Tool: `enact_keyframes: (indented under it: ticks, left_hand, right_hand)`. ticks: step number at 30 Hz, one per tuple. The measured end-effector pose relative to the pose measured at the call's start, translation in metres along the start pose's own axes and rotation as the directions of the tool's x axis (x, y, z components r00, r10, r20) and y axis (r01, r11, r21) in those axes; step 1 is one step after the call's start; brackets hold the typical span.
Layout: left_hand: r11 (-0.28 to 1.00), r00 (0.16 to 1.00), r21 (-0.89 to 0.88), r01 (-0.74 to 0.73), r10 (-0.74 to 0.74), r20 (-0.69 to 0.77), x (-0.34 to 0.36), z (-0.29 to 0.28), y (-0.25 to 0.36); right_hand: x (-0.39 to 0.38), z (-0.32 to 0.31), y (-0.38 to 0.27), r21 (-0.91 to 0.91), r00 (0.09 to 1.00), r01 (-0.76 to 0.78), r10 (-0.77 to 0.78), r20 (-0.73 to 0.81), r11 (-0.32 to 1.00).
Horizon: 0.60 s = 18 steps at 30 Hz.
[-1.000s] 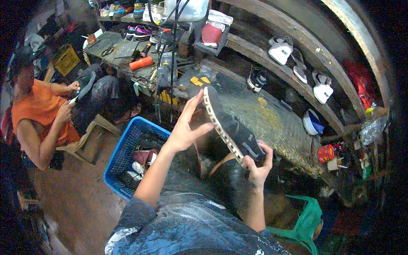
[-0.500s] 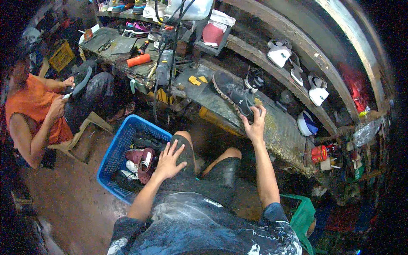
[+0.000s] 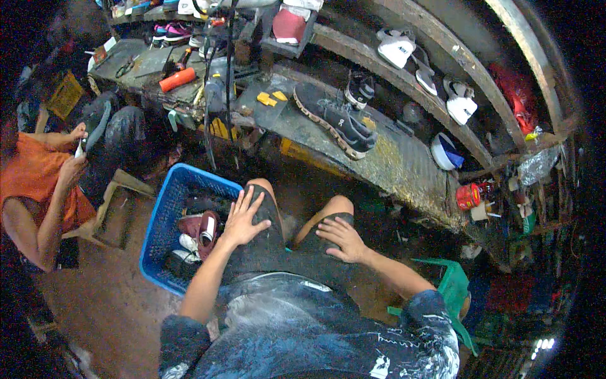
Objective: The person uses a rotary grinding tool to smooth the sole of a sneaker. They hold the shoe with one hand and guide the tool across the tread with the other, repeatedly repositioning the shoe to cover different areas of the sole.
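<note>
My left hand (image 3: 245, 219) lies flat on my left thigh with its fingers spread, close to the rim of a blue plastic basket (image 3: 149, 243). On my right thigh rests my right hand (image 3: 343, 238), its fingers stretched out and holding nothing. Ahead of my knees, a black sneaker (image 3: 334, 121) with a pale, brown-edged sole lies along the workbench (image 3: 404, 183). Behind it stands a smaller black and white shoe (image 3: 360, 90). Inside the basket are a maroon shoe (image 3: 207, 234) and other shoes, partly in shadow.
At the left, a person in an orange top (image 3: 38, 170) holds a shoe and a small white tool. Yellow pieces (image 3: 266, 99) and an orange cylinder (image 3: 177, 79) lie on the bench. White shoes (image 3: 396, 50) line the shelf. A green stool (image 3: 451, 284) stands at my right.
My right hand has let go of the black sneaker on the bench and come back onto my right thigh. My left hand stays on the left thigh. The view has shifted slightly.
</note>
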<state>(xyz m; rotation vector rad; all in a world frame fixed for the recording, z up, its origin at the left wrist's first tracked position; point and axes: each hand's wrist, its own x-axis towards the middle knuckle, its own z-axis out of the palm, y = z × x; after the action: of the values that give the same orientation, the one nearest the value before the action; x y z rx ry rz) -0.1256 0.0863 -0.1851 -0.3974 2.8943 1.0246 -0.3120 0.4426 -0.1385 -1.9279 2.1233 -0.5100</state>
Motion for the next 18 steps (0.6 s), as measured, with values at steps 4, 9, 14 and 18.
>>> enact_keyframes:
  ticks: [4,9,14,18]
  left_hand:
    - [0.992,0.989,0.041,-0.115,0.119,-0.087,0.002,0.004,-0.005]
    - [0.991,0.963,0.014,-0.136,0.136,-0.231,0.003,0.012,-0.007]
    - [0.998,0.983,0.010,-0.067,0.067,-0.170,0.004,0.009,-0.003]
    - [0.997,0.982,-0.004,-0.073,0.072,-0.174,0.003,0.007,-0.001]
  right_hand:
    - [-0.014,0.035,0.019,0.092,0.989,-0.061,0.072,-0.126,0.994]
    - [-0.017,0.033,0.019,0.073,0.981,-0.095,0.106,-0.162,0.993]
    - [-0.015,0.028,0.011,0.076,0.974,-0.069,0.083,-0.209,0.995]
    - [-0.012,0.027,0.010,0.087,0.975,-0.067,0.084,-0.208,0.994]
